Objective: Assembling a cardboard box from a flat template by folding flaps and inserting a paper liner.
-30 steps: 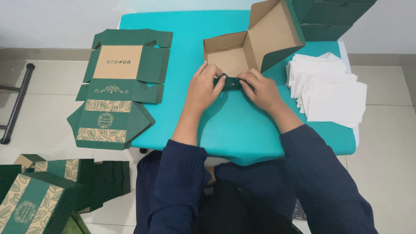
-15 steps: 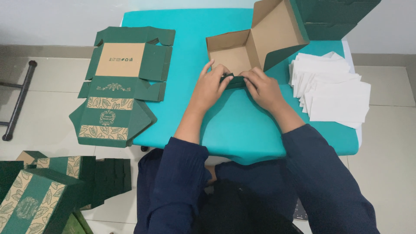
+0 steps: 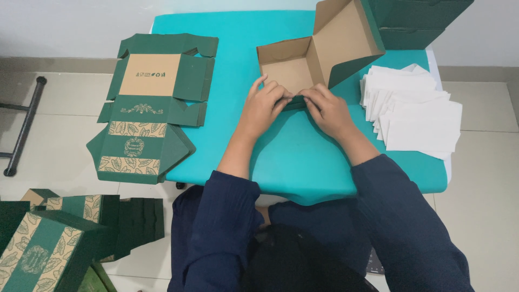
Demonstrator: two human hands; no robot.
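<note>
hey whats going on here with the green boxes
A person seated at a teal table is folding up a green cardboard box. The left hand and right hand both press on its near front edge, while its lid stands open. Flat unfolded boxes lie to the left, a stack of white paper sheets to the right, and finished boxes on the floor.
</note>
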